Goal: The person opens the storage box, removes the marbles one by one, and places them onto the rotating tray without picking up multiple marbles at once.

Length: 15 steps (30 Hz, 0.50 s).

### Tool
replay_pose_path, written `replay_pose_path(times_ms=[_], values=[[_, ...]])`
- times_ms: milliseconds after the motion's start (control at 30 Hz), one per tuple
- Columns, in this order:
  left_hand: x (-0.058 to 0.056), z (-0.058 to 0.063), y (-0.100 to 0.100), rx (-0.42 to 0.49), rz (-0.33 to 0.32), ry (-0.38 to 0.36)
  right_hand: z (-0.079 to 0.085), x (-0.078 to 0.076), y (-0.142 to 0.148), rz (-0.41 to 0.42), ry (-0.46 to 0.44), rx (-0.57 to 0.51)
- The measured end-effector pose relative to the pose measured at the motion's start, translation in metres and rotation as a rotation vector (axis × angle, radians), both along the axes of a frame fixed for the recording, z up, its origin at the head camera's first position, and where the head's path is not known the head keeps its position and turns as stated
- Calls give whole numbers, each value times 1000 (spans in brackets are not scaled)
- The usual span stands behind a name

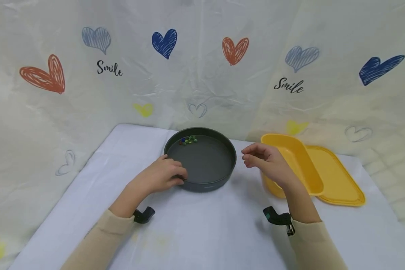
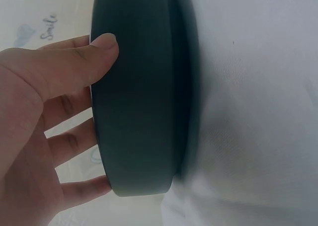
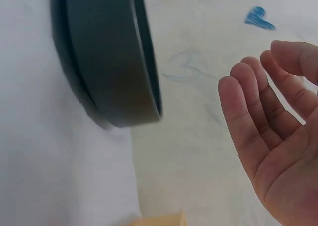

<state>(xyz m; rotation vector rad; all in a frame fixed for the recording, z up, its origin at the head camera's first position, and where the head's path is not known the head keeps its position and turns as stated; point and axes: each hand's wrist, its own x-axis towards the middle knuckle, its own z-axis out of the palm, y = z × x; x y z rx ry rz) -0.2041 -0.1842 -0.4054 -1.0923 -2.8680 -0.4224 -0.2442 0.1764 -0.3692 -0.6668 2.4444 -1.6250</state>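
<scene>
A round dark grey baking pan [image 1: 205, 161] stands on the white-covered table, with several small glass marbles [image 1: 188, 140], mostly green with some blue and red, gathered inside near its far left wall. My left hand [image 1: 163, 173] grips the pan's near left rim. In the left wrist view the thumb [image 2: 87, 62] presses the outer wall while the fingers reach over the rim. To the right of the pan, my right hand [image 1: 268, 161] hovers apart from it, holding nothing, its fingers [image 3: 236, 99] loosely bent.
A yellow rectangular tub [image 1: 298, 161] sits at the right, partly behind my right hand. Beside it lies a flat yellow lid [image 1: 337, 176], partly covered by the tub. A pale sheet printed with hearts [image 1: 202, 75] hangs behind the table [image 1: 202, 232].
</scene>
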Motion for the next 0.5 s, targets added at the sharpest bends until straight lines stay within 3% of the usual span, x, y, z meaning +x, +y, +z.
replay_pose_path(times_ms=[167, 500], values=[[-2, -4, -5, 6, -10, 2, -7, 6, 20, -56, 22, -34], [5, -19, -13, 20, 9, -5, -16, 9, 27, -87, 61, 30]])
